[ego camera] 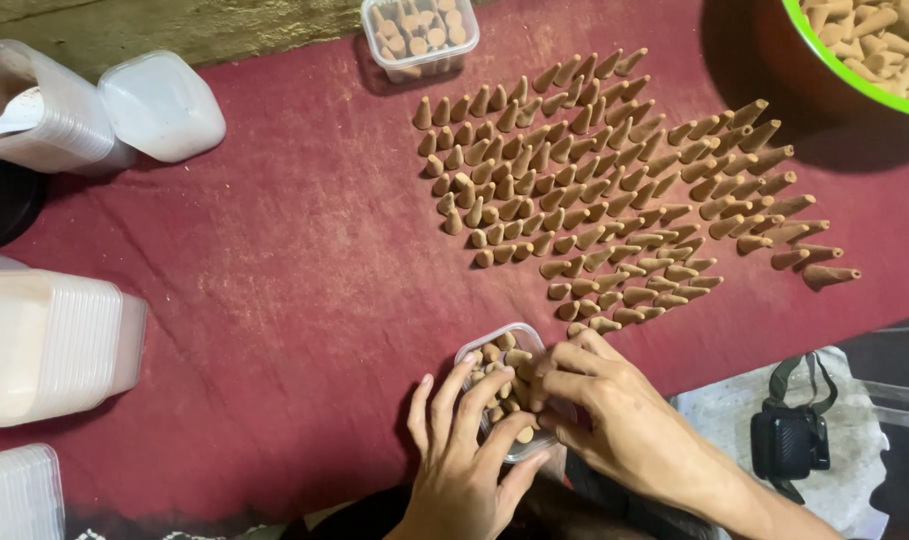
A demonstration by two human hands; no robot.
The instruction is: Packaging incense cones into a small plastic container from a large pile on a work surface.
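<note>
a dark red cloth covers the work surface, and a strip of rough, pale ground shows along its top left edge. at the far left lie stacks of clear plastic lids and tubs, one stack on its side, with another stack in the bottom corner. above them sits a tub with a white scoop in it, and just beside it a square container with its lid on. near the bottom centre a small clear box rests on the cloth, partly filled with brown cones. the left hand lies against its near left side, fingers spread and curved over the rim, the fingertips touching the cones inside. the right hand comes in from the right, its fingers bent and pressed close together, the tips down among the cones in the box; whether they pinch one cannot be told. beyond the hands, many brown cones stand upright in close rows across the middle of the cloth. a second clear box of cones stands at the top edge. at the top right corner a green-rimmed bowl holds a loose heap of cones. at the lower right, off the cloth, a small black pouch with a strap lies on a pale sheet.
</note>
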